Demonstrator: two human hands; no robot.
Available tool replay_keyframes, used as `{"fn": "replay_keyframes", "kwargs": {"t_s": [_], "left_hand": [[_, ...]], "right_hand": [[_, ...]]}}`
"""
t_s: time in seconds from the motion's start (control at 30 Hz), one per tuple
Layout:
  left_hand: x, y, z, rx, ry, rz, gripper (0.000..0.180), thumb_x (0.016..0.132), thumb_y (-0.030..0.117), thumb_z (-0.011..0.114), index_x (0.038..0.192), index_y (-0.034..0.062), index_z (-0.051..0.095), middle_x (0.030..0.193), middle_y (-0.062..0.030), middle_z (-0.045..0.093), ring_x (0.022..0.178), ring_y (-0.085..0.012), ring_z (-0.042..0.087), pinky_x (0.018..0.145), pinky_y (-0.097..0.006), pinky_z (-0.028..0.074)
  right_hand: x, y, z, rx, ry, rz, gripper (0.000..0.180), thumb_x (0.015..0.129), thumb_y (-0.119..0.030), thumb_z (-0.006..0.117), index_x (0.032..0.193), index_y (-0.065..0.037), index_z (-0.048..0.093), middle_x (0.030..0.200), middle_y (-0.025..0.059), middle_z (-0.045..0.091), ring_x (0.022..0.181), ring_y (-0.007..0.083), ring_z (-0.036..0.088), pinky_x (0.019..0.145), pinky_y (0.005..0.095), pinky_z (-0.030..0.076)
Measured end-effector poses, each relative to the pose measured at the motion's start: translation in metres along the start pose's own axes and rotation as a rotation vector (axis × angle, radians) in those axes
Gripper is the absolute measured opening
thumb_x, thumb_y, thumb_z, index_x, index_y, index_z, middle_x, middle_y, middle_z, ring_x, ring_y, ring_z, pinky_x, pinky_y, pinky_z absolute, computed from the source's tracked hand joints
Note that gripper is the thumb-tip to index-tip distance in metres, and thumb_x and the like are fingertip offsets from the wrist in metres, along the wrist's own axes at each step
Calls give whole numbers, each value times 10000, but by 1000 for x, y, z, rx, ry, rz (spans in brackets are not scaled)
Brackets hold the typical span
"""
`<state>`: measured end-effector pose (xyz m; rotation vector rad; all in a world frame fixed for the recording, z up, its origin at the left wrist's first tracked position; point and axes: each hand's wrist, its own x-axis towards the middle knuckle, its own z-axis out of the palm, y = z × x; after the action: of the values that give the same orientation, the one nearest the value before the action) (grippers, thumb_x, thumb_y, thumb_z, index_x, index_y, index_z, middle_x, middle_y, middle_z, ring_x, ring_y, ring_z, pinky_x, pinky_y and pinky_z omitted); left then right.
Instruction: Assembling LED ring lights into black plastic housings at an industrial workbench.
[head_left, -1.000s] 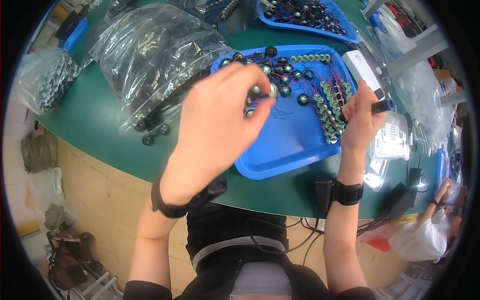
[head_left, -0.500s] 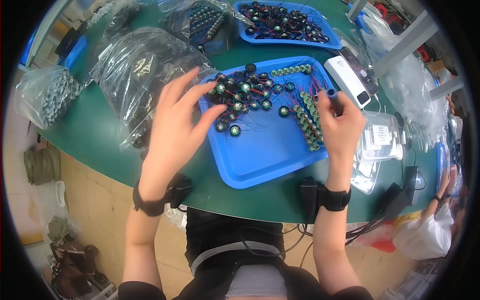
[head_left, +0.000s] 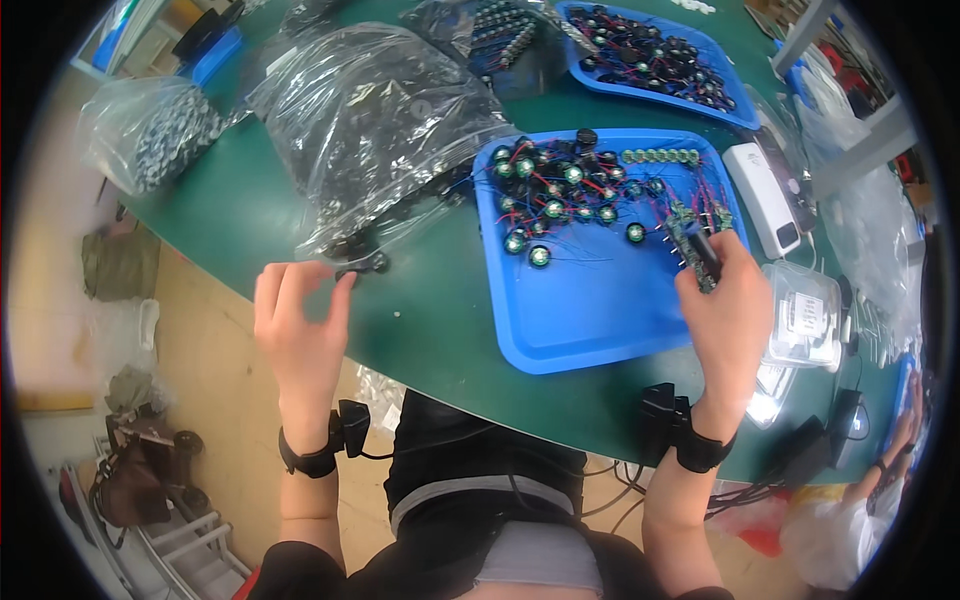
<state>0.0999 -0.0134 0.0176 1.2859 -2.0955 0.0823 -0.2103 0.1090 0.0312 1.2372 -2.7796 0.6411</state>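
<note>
My left hand point(head_left: 302, 318) is left of the tray, at the mouth of a big clear plastic bag point(head_left: 375, 120). Its thumb and fingers curve apart beside small round black parts point(head_left: 377, 262) on the table; whether the tips touch one is unclear. My right hand point(head_left: 735, 300) grips a dark pen-like cylinder point(head_left: 706, 256) over the right side of the blue tray point(head_left: 560, 358). Right by that hand lie strips of green circuit boards point(head_left: 684, 240). Round black components with green boards and thin red and blue wires point(head_left: 553, 208) fill the tray's far left part.
Another blue tray of wired black parts point(head_left: 655, 60) stands farther back. Right of my tray lie a white box-shaped device point(head_left: 762, 200) and a clear plastic container point(head_left: 803, 315). A bag of small parts point(head_left: 150, 135) sits at far left. Another person's arm point(head_left: 890, 455) shows at right.
My left hand has moved from above the tray's left edge down to the bag's mouth. My right hand has lowered slightly with the cylinder. The whole view has shifted.
</note>
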Motion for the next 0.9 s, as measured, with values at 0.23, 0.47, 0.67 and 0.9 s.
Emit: {"fn": "replay_keyframes", "kwargs": {"t_s": [0.23, 0.47, 0.67, 0.9], "left_hand": [[-14, -37, 24, -95, -203, -273, 204, 779, 94, 755, 919, -4, 644, 891, -109, 635, 707, -237, 609, 618, -337, 489], [-16, -7, -1, -319, -271, -266, 257, 765, -51, 698, 1015, 1, 666, 940, -114, 638, 811, -205, 666, 703, -309, 548], [-6, 39, 4, -853, -330, -206, 346, 764, -83, 675, 1102, -16, 639, 1030, -93, 660, 877, -147, 642, 810, -267, 519], [2, 85, 32, -1191, -451, -132, 406, 806, -50, 696, 1193, -27, 575, 1103, -128, 674, 977, -187, 664, 868, -309, 535]], "right_hand": [[0, -8, -3, 297, -26, 99, 229, 832, -172, 668, 1024, -52, 637, 776, 155, 689, 684, 257, 664, 624, 359, 485], [8, 2, -5, 700, -238, 48, 299, 859, -190, 654, 1108, -27, 684, 690, 27, 621, 583, 83, 497, 527, 265, 380], [3, -4, -12, 1329, -630, 159, 465, 816, -79, 464, 1259, 17, 569, 948, 88, 647, 475, 11, 315, 452, 172, 234], [-9, -22, 14, 510, -131, -481, 189, 752, -25, 708, 927, -93, 684, 805, 69, 614, 576, 208, 604, 524, 327, 484]]}}
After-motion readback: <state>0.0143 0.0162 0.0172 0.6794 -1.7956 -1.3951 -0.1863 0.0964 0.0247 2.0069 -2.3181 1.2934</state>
